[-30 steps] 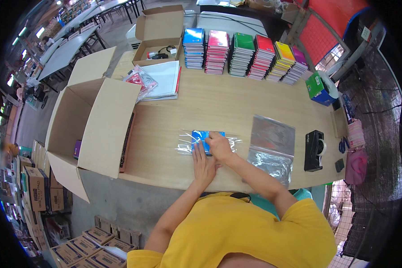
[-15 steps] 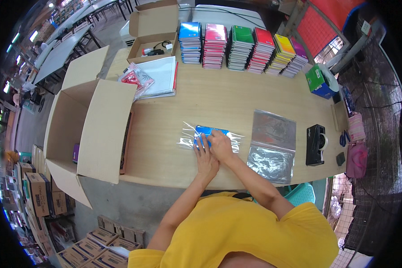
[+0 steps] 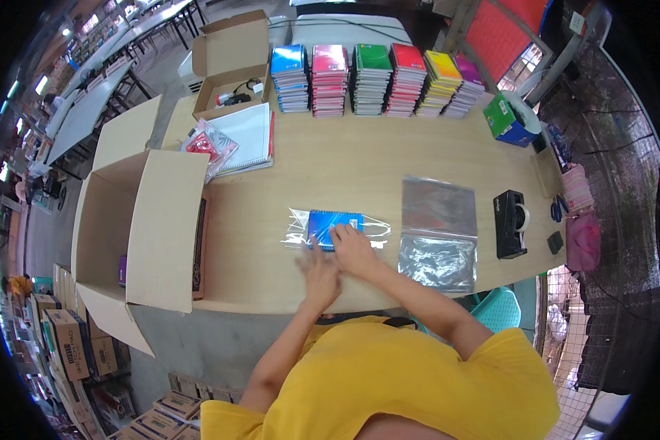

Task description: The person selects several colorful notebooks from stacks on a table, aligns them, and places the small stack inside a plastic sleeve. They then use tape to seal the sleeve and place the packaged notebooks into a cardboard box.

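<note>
A small blue spiral notebook (image 3: 345, 218) lies flat on the table inside or on a clear plastic sleeve (image 3: 375, 226), whose shiny edges stick out on both sides. My right hand (image 3: 355, 251) bends over the cover, fingers close together and tips down on it; anything pinched beneath them is hidden. At the notebook's lower left, my left hand (image 3: 320, 276) is smeared by motion, its fingers stretched out and apart. To the right of my hands lies a pile of clear plastic sleeves (image 3: 438, 209).
Several stacks of notebooks line the back, among them a green-covered stack (image 3: 372, 79). An open carton (image 3: 165, 227) stands left, near a larger spiral notebook (image 3: 249, 136). A black tape dispenser (image 3: 509, 224) and a green-and-blue box (image 3: 507, 121) are on the right.
My right hand has shifted left across the cover, its fingers reaching further over it. The left hand has slid down toward the notebook's lower edge, uncovering more blue. The view has tilted slightly.
</note>
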The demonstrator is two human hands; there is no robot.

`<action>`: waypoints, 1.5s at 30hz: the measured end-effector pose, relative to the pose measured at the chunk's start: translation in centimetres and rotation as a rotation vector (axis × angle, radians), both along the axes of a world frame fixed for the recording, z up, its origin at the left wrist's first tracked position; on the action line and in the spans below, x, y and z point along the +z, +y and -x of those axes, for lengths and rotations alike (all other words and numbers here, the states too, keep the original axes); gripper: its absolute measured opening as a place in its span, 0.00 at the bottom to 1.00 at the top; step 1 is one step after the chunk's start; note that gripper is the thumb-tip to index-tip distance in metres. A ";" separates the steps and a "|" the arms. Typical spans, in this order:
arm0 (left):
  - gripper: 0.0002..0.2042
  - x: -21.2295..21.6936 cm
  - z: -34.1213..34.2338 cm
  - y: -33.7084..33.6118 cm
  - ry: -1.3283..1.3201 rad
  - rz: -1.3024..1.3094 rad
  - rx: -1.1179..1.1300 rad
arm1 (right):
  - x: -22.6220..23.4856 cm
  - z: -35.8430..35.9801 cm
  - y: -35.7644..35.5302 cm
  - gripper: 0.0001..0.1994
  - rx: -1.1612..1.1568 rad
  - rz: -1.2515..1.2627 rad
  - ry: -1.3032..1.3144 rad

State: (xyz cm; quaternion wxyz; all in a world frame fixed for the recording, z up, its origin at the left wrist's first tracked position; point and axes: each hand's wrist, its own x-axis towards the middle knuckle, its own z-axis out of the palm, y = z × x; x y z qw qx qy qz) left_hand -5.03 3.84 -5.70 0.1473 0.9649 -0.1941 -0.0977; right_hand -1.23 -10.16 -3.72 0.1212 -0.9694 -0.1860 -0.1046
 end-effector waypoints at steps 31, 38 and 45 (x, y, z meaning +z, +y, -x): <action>0.40 3.2 -0.9 -1.9 -0.126 -0.059 -0.064 | 1.6 17.0 -42.5 0.13 -1.533 -0.432 -0.415; 0.45 2.1 -0.9 -1.6 -0.125 -0.097 -0.066 | 2.5 18.2 -48.8 0.11 -1.521 -1.190 0.357; 0.41 2.7 -0.5 -1.7 -0.108 -0.106 -0.076 | 0.5 21.8 -47.7 0.08 -1.335 -1.327 -0.033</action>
